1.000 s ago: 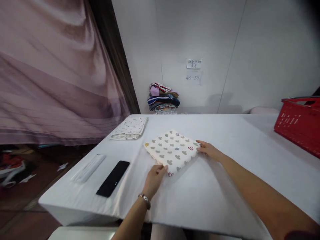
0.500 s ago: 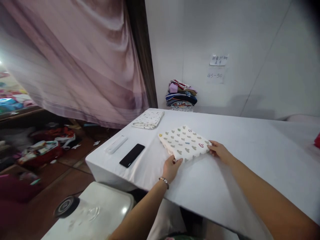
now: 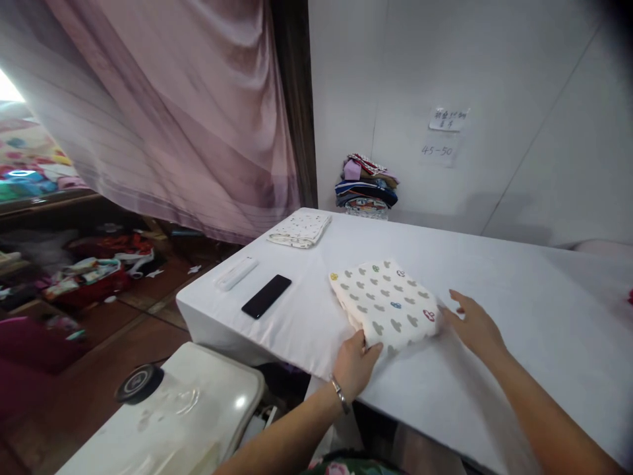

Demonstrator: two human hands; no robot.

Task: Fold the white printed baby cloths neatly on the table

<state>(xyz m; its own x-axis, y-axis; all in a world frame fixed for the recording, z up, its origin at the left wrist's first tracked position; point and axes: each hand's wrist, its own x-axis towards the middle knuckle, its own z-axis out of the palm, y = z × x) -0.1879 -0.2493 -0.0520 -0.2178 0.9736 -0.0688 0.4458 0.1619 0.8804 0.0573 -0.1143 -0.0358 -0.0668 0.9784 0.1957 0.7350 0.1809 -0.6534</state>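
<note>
A folded white cloth (image 3: 383, 297) with grey mushroom-like shapes and a few coloured ones lies on the white table (image 3: 519, 297). At its near left corner, my left hand (image 3: 355, 363) pinches the edge, thumb on top and fingers partly hidden under the fold. My right hand (image 3: 477, 326) is beside the right corner with fingers apart, holding nothing. Whether a fingertip still brushes the cloth I cannot tell.
Farther left on the table lie a second folded cloth (image 3: 301, 228), a white slim object (image 3: 236, 273) and a black phone (image 3: 267, 296). Stacked folded fabrics (image 3: 366, 188) stand behind. A white machine (image 3: 198, 402) adjoins the table's left front edge.
My right hand has let go of the cloth's right corner and spread its fingers. My left hand keeps its hold on the near corner. The view has shifted slightly.
</note>
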